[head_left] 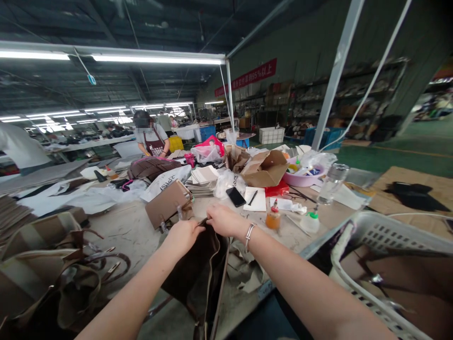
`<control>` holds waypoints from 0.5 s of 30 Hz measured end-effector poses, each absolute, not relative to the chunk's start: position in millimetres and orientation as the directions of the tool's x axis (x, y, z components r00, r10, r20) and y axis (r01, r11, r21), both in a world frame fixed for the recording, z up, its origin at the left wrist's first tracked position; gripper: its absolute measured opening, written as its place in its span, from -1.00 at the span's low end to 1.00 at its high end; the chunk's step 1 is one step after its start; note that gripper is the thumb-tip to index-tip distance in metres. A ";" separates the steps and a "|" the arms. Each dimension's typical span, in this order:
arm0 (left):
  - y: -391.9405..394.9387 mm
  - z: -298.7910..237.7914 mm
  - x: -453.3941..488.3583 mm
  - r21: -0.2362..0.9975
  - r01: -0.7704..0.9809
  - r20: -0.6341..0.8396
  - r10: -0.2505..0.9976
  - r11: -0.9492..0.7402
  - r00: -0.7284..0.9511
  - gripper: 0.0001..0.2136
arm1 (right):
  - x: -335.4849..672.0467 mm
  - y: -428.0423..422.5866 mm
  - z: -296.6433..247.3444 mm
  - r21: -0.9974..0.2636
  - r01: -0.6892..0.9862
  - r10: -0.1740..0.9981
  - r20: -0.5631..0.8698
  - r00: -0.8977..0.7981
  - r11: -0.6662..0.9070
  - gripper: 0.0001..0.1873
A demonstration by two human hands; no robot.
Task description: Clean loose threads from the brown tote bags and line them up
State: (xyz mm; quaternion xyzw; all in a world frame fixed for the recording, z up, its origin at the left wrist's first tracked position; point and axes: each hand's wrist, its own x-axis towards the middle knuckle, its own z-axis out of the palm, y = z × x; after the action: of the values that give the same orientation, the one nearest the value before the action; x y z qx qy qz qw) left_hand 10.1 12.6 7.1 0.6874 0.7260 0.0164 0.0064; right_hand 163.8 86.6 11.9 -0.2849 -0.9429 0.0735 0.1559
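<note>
A dark brown bag [198, 269] hangs open below my hands at the table's front edge. My left hand [184, 237] pinches its upper rim on the left side. Close beside it, my right hand [223, 219], with a silver bracelet at the wrist, grips the same rim with bent fingers. The fingertips of both hands are nearly touching. Just beyond them stands a brown panel piece [166, 205] with clear clips along its edge. Pale scraps [244, 269] lie right of the bag.
Several bag pieces with straps [67, 278] crowd the left. A white plastic basket [396, 226] with brown pieces stands at right. A phone [235, 197], an orange glue bottle [273, 218], a cardboard box [267, 169] and a pink basin [304, 178] are farther back. A person [152, 137] works across the table.
</note>
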 end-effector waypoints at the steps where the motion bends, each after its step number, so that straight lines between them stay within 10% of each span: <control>1: 13.2 7.8 9.3 0.056 0.997 0.006 0.999 0.052 -0.053 -0.69 | 164.8 87.6 11.5 -0.232 0.507 0.555 0.251 -0.793 0.830 -0.88; 15: 18.1 5.4 15.2 0.095 0.994 0.030 0.998 0.047 -0.050 -0.66 | 168.1 93.8 7.6 -0.262 0.511 0.571 0.269 -0.776 0.819 -0.88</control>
State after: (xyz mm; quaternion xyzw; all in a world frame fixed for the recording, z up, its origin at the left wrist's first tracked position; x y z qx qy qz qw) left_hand 15.2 18.1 5.4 0.6890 0.7231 0.0447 0.0221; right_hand 168.1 93.8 7.6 -0.2883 -0.9383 0.0873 0.1700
